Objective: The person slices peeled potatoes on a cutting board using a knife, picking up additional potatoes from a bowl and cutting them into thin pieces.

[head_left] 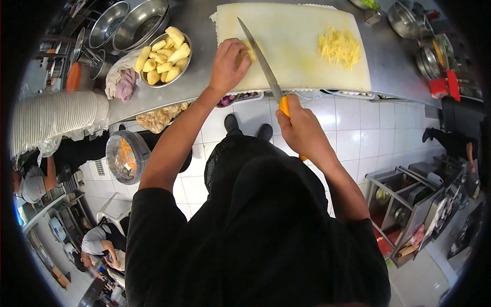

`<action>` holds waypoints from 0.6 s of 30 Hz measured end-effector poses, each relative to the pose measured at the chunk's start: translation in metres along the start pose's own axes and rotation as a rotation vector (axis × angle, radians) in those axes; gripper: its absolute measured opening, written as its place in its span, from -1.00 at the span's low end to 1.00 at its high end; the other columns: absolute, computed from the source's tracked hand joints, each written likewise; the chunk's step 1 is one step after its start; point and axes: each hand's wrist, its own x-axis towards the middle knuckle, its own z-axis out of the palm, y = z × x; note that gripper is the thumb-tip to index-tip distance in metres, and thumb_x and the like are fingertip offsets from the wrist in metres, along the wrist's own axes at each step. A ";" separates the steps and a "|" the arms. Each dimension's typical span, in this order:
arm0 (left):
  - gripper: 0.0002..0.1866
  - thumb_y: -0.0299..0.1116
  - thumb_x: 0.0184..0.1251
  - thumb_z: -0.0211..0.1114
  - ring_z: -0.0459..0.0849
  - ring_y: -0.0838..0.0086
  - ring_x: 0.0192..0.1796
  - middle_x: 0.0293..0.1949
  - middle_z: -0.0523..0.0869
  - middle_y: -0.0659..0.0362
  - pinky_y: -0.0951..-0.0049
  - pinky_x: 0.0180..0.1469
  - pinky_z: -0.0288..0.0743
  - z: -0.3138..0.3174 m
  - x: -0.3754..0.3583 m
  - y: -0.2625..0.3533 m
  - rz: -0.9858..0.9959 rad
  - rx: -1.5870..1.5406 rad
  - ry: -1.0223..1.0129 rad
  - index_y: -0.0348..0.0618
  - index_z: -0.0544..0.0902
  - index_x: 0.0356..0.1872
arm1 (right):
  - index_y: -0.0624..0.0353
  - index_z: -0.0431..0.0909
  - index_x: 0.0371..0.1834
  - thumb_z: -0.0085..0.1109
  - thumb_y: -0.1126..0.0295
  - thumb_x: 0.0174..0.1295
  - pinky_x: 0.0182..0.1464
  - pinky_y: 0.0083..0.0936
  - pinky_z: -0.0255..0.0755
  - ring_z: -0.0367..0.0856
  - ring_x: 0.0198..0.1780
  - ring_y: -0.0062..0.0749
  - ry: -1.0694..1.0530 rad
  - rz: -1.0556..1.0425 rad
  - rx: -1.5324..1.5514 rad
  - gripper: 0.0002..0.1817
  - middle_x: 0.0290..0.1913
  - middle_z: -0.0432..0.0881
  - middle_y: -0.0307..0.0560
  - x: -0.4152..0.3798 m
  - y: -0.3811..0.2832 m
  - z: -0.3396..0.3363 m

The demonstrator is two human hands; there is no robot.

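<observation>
My right hand [303, 127] is wrapped around the yellow handle of a long kitchen knife [262, 61], whose blade points away across the white cutting board [296, 30]. Just left of the blade, my left hand [229, 65] has its fingers curled down on a pale yellow potato piece [251, 50], mostly hidden by the fingers and the blade. Toward the board's right end lies a pile of cut potato strips [340, 47]. A metal bowl [188, 64] of whole peeled potatoes [164, 57] stands to the left of the board.
Metal bowls [140, 25], cloths [121, 77] and stacked white containers [59, 117] occupy the left. Below the counter edge are a bag of brownish produce [158, 118] and a waste bin [127, 156] with orange peelings. Other people [105, 240] are at the left and far right.
</observation>
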 end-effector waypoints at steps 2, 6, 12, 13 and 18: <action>-0.83 -0.51 0.14 0.32 0.60 0.09 -0.04 -0.11 0.61 0.02 0.21 0.04 0.51 0.000 0.000 0.000 -0.010 -0.001 -0.002 -0.26 0.62 -0.23 | 0.30 0.28 0.03 0.08 0.38 0.41 -0.19 0.06 0.43 0.61 -0.28 0.41 0.000 0.000 -0.004 -0.71 -0.39 0.62 0.41 0.000 0.001 0.001; -0.85 -0.53 0.20 0.32 0.65 0.22 -0.11 -0.09 0.61 0.04 0.34 -0.03 0.59 -0.001 0.000 -0.002 0.056 0.043 0.011 -0.30 0.60 -0.21 | 0.35 0.28 0.01 0.06 0.40 0.40 -0.17 0.15 0.43 0.60 -0.27 0.46 -0.006 0.010 -0.008 -0.72 -0.41 0.62 0.46 0.001 -0.002 0.001; -0.84 -0.53 0.18 0.32 0.65 0.22 -0.09 -0.10 0.62 0.04 0.33 -0.03 0.58 -0.002 0.001 0.001 0.035 0.055 0.004 -0.29 0.61 -0.21 | 0.36 0.27 0.00 0.06 0.40 0.39 -0.17 0.18 0.43 0.60 -0.27 0.47 0.005 0.000 -0.017 -0.72 -0.42 0.62 0.47 0.003 -0.001 0.002; -0.84 -0.53 0.18 0.32 0.65 0.21 -0.09 -0.10 0.62 0.05 0.33 -0.03 0.58 -0.002 0.001 0.001 0.037 0.058 0.002 -0.29 0.61 -0.21 | 0.35 0.27 0.00 0.06 0.40 0.38 -0.17 0.19 0.43 0.60 -0.27 0.47 0.007 -0.002 -0.018 -0.72 -0.42 0.62 0.47 0.003 -0.001 0.002; -0.84 -0.53 0.18 0.32 0.65 0.20 -0.09 -0.11 0.62 0.05 0.31 -0.03 0.58 -0.002 0.002 0.003 0.060 0.068 0.018 -0.28 0.61 -0.22 | 0.36 0.27 -0.01 0.06 0.40 0.39 -0.17 0.19 0.42 0.60 -0.27 0.47 -0.010 0.009 -0.018 -0.72 -0.42 0.62 0.47 0.003 -0.004 0.000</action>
